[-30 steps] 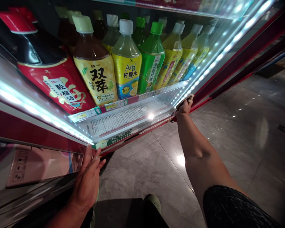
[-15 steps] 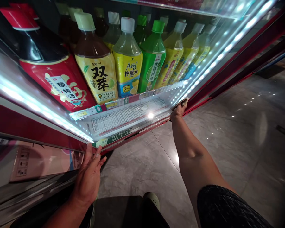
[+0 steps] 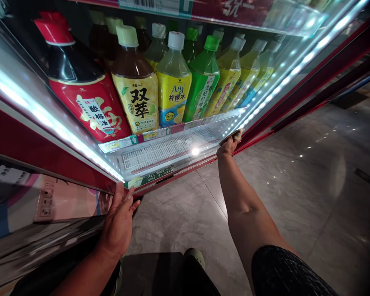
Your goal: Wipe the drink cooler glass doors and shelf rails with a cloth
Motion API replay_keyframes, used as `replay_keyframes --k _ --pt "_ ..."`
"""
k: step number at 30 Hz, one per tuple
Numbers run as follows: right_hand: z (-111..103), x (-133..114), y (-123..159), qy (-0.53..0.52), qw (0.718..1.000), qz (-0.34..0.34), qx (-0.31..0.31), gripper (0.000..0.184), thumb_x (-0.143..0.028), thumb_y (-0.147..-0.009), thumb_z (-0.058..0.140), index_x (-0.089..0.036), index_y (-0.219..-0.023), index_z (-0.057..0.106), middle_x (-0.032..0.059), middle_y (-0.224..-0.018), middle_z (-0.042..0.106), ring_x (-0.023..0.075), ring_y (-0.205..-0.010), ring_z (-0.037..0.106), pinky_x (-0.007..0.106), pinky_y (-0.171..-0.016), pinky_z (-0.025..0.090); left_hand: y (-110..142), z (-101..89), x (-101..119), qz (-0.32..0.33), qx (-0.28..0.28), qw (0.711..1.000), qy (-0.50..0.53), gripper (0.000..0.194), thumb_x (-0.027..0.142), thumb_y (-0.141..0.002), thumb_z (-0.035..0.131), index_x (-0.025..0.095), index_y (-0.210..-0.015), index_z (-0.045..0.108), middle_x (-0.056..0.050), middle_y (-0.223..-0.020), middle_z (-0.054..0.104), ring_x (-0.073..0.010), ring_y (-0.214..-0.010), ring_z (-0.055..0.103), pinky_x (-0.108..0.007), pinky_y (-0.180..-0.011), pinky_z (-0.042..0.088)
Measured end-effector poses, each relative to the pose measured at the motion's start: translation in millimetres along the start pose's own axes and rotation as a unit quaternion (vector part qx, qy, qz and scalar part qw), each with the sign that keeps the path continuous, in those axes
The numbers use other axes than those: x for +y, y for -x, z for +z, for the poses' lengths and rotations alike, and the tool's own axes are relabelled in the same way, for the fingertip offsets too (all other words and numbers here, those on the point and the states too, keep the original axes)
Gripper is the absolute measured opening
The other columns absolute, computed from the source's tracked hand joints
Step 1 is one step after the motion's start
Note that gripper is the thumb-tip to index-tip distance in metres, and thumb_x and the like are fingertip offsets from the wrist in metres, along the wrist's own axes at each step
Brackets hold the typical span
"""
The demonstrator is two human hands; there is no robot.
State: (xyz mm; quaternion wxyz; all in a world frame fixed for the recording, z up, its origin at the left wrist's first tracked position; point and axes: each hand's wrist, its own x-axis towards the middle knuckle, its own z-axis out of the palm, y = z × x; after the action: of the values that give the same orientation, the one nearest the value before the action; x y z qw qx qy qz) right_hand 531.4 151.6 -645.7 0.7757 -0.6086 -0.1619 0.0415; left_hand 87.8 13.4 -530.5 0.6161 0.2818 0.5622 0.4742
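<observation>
I look down at a lit drinks fridge with a glass door (image 3: pixel 265 70). My left hand (image 3: pixel 119 222) lies flat with its fingers stretched out against the bottom left corner of the door frame. My right hand (image 3: pixel 229 144) reaches out to the door's lower right corner and is closed on a light cloth (image 3: pixel 237 134) pressed against the glass. Behind the glass stand bottles: a large dark one with a red label (image 3: pixel 83 98), a brown tea bottle with a yellow label (image 3: pixel 137 88), a lemon water bottle (image 3: pixel 173 82) and a green one (image 3: pixel 203 80).
A white wire grille (image 3: pixel 166 150) lies under the bottle shelf. The red fridge base (image 3: pixel 33 144) runs along the left, with a cardboard box (image 3: pixel 58 201) reflected or standing below it. Grey tiled floor (image 3: pixel 296 185) spreads to the right. My shoe (image 3: pixel 195 257) shows at the bottom.
My right hand with the cloth has slid left along the bottom of the glass. My left hand stays on the frame corner. The view has shifted a little.
</observation>
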Motion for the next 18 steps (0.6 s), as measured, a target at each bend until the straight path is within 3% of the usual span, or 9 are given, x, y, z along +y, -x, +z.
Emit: replay_keyframes --k 5,10,15,18 --pt "1 3 7 0.018 0.998 0.058 0.019 0.077 -0.032 -0.080 0.037 -0.020 -0.155 0.023 0.0105 -0.153 0.040 0.0175 -0.143 0.044 0.044 -0.122 0.033 1 -0.9 1 -0.005 0.004 1.000 0.001 0.057 0.031 -0.089 0.065 0.044 -0.143 0.051 0.006 -0.167 0.026 -0.0243 -0.147 0.040 -0.040 -0.112 0.043" --pt "4 9 13 0.014 1.000 -0.009 -0.005 0.079 -0.036 -0.081 0.038 -0.023 -0.157 0.021 0.0092 -0.156 0.036 0.0154 -0.147 0.038 0.040 -0.122 0.033 1 -0.8 4 -0.006 0.002 1.000 0.003 0.057 0.029 -0.088 0.065 0.042 -0.142 0.053 0.004 -0.167 0.028 -0.0255 -0.147 0.040 -0.041 -0.112 0.043" --pt "8 11 18 0.037 0.997 0.066 0.026 0.079 -0.034 -0.081 0.037 -0.020 -0.157 0.019 0.0112 -0.154 0.039 0.0150 -0.141 0.046 0.041 -0.121 0.034 0 -2.8 4 -0.001 0.000 1.000 0.007 0.054 0.028 -0.088 0.065 0.041 -0.139 0.055 0.005 -0.167 0.026 -0.0257 -0.147 0.040 -0.041 -0.112 0.043" --pt "10 10 23 0.018 0.999 0.046 0.017 0.077 -0.036 -0.083 0.036 -0.023 -0.157 0.019 0.0095 -0.155 0.037 0.0146 -0.143 0.044 0.041 -0.121 0.034 0 -2.8 3 -0.006 0.002 1.000 0.012 0.054 0.027 -0.088 0.065 0.040 -0.140 0.055 0.005 -0.167 0.027 -0.0249 -0.147 0.040 -0.041 -0.114 0.041"
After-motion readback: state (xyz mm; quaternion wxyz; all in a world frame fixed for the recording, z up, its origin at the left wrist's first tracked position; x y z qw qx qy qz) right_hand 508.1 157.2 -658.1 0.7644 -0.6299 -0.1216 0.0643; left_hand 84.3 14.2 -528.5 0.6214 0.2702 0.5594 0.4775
